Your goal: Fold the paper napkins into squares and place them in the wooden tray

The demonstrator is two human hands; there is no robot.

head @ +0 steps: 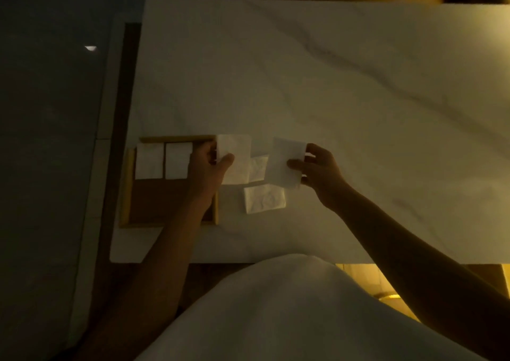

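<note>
The wooden tray [125,189] lies at the table's near left corner. Two folded white napkins [150,160] [178,159] rest side by side along its far end. My left hand [205,167] hovers over the tray's right rim, shut on a folded napkin [237,153] by its left edge. My right hand [320,167] pinches another folded napkin [284,162] by its right edge, lifted above the table. Between and below them, two crumpled folded napkins [259,168] [265,198] lie on the table.
The white marble-pattern table [331,84] stretches far and right. A dark floor lies beyond its left edge. My white-clothed lap [276,305] presses against the near edge.
</note>
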